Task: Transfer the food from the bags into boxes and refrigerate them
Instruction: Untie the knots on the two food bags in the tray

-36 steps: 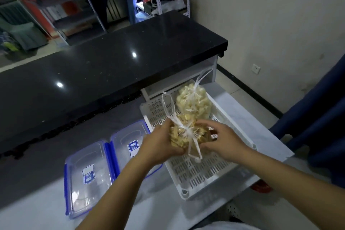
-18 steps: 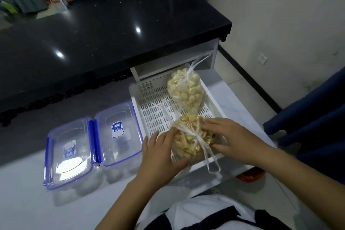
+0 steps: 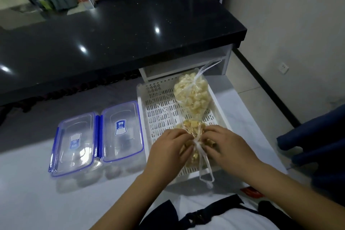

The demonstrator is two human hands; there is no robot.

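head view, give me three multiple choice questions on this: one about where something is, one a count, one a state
1. Where does the pale food bag lie?
A. in the white basket, beyond the bag being handled
B. on the black counter
C. inside a clear box

2. How many clear boxes with blue clips stand left of the basket?
A. one
B. two
C. four

3. What state is the yellow food bag in?
A. emptied out
B. tied at the neck, with both hands at the knot
C. lying in a box

Answers:
1. A: it rests at the basket's far end.
2. B: the left box and the right box sit side by side.
3. B: the left hand and the right hand pinch at the knot, food inside.
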